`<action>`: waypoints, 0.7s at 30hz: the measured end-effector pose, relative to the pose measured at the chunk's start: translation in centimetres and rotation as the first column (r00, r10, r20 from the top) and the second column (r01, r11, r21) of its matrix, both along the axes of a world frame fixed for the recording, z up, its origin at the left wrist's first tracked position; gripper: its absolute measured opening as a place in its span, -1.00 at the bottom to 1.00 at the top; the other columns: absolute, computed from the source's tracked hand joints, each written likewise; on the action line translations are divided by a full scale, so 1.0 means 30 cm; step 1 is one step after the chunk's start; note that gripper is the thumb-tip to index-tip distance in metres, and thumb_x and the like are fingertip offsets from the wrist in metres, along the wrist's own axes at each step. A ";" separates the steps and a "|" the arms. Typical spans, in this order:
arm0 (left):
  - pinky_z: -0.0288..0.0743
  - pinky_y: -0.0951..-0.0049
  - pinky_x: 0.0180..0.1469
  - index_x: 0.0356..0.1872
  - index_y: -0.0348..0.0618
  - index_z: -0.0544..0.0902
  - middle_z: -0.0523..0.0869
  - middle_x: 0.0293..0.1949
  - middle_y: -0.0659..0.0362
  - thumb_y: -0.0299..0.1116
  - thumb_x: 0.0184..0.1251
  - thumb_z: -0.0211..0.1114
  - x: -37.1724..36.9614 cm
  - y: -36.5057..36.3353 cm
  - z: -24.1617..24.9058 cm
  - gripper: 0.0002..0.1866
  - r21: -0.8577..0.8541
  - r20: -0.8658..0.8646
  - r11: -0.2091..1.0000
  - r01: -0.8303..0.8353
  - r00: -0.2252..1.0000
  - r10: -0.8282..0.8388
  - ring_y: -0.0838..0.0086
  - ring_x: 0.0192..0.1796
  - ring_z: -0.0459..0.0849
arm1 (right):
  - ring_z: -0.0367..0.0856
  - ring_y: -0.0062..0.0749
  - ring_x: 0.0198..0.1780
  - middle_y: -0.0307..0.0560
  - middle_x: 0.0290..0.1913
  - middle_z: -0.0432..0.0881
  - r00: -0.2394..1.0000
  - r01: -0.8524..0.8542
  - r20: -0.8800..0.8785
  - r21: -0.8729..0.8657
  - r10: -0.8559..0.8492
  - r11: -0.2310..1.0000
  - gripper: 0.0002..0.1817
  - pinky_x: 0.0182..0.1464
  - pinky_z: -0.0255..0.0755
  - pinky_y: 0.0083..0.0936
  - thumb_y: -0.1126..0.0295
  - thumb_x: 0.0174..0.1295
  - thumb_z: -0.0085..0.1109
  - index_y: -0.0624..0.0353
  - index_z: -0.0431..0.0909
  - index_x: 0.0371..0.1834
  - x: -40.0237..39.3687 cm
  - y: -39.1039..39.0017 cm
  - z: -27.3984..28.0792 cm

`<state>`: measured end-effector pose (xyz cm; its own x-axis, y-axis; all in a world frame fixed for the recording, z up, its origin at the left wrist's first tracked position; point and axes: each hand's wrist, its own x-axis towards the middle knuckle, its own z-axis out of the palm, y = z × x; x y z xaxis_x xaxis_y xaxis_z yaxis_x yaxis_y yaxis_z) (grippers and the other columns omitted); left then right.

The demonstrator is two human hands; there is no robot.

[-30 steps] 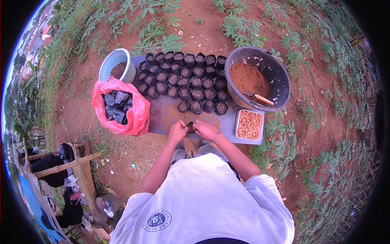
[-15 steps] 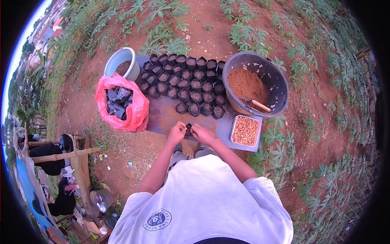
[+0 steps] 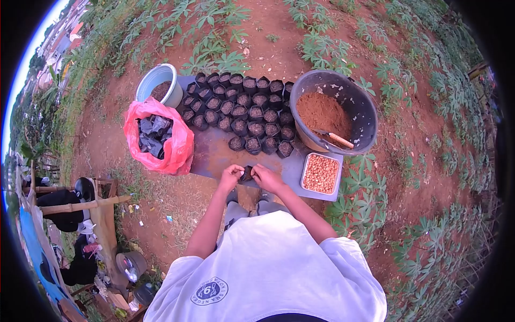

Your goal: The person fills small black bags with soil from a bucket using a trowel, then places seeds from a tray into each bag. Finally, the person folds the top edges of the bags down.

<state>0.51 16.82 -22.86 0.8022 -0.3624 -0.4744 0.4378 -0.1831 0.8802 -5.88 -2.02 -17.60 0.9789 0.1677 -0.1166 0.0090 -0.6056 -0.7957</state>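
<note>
Between both hands, close to the table's near edge, is a small black plastic planting bag [image 3: 246, 174]. My left hand [image 3: 231, 175] pinches its left side, and my right hand [image 3: 266, 177] pinches the right side. The bag's inside is too small to make out. Just beyond my hands stand rows of black planting bags filled with soil [image 3: 256, 114], packed together on the grey table [image 3: 210, 155]. A pink plastic bag [image 3: 182, 145] stuffed with folded black bags sits to the left.
A big dark tub [image 3: 367, 115] of reddish soil, with a wooden-handled trowel [image 3: 341, 140] in it, stands at right. Nearer is a square container of round tan seeds [image 3: 321, 173]. A light-blue bucket [image 3: 176, 94] holds soil at back left. A bamboo structure [image 3: 88, 206] is at far left.
The small black bag shows a wider mouth between my fingers now. My hands stay in nearly the same place, and the whole view has shifted slightly.
</note>
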 end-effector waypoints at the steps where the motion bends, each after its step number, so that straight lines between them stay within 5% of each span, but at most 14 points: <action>1: 0.31 0.63 -0.38 -0.30 -0.19 0.61 0.55 -0.49 0.35 -0.60 0.24 0.27 -0.009 -0.005 0.016 -0.92 0.010 0.008 1.000 -0.018 1.000 0.018 0.69 -0.44 0.42 | 0.56 -0.04 -0.07 0.02 -0.17 0.50 1.000 0.013 0.005 0.018 -0.013 1.000 -0.85 -0.04 0.44 -0.22 0.47 0.20 0.10 0.18 0.42 -0.19 -0.001 0.002 -0.003; 9: 0.37 0.59 -0.37 -0.31 -0.19 0.63 0.56 -0.47 0.33 -0.60 0.19 0.32 -0.014 0.000 -0.017 -0.91 0.011 0.030 1.000 0.002 1.000 -0.003 0.66 -0.44 0.46 | 0.58 -0.09 -0.12 0.03 -0.20 0.49 0.998 0.055 0.021 0.062 -0.057 0.997 -0.86 -0.06 0.44 -0.28 0.54 0.17 0.10 0.22 0.42 -0.21 -0.010 0.012 -0.015; 14: 0.44 0.51 -0.33 -0.32 -0.24 0.74 0.59 -0.45 0.23 -0.52 0.12 0.39 -0.042 -0.017 0.055 -0.90 0.314 0.431 0.949 0.004 0.890 -0.147 0.54 -0.41 0.56 | 0.52 0.02 0.00 0.06 -0.14 0.50 0.998 0.043 -0.053 0.087 -0.039 0.995 -0.87 0.02 0.41 -0.19 0.48 0.20 0.03 0.18 0.42 -0.19 -0.008 0.011 -0.013; 21: 0.48 0.37 -0.25 -0.20 -0.25 0.74 0.60 -0.39 0.06 -0.53 0.15 0.34 -0.104 -0.037 0.083 -0.82 0.308 0.589 0.949 -0.068 0.797 -0.134 0.28 -0.35 0.61 | 0.57 -0.08 -0.14 0.04 -0.22 0.48 0.997 0.068 0.030 0.100 -0.071 0.993 -0.86 -0.07 0.44 -0.28 0.55 0.17 0.09 0.24 0.42 -0.22 -0.016 0.012 -0.030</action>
<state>-2.61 15.72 -20.37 0.9488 -0.3159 0.0069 -0.1673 -0.4838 0.8590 -6.36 -1.65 -18.50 0.9917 0.1079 -0.0696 -0.0028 -0.5240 -0.8517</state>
